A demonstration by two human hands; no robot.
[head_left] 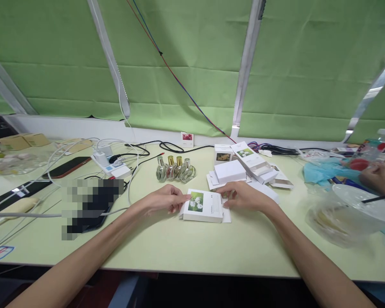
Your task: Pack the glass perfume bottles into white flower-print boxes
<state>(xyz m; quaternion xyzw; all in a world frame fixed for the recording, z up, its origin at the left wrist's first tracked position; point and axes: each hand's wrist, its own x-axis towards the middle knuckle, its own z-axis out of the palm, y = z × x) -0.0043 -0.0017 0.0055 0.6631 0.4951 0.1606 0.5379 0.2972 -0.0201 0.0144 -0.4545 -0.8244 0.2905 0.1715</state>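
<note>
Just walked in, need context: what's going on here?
A person has both hands on a flat white box printed with white flowers, above the table. The left hand is at its left end; the right hand is at the right end, where a flap sticks out. Four glass bottles stand behind the left hand, and more boxes lie piled behind the right.

The front box [208, 207] is white, its printed picture [196, 201] showing white blossoms on green. Behind it, white cartons [230, 172] lie on a pale yellow-green surface [179, 250]. The clear bottles [176, 173] wear gold or silvery caps [170, 159]. A small white box [187, 144] bears a pinkish-red picture. The blinds [186, 25] are plain green, the plastic bag [319, 172] light blue, the looped cable [173, 149] black.
</note>
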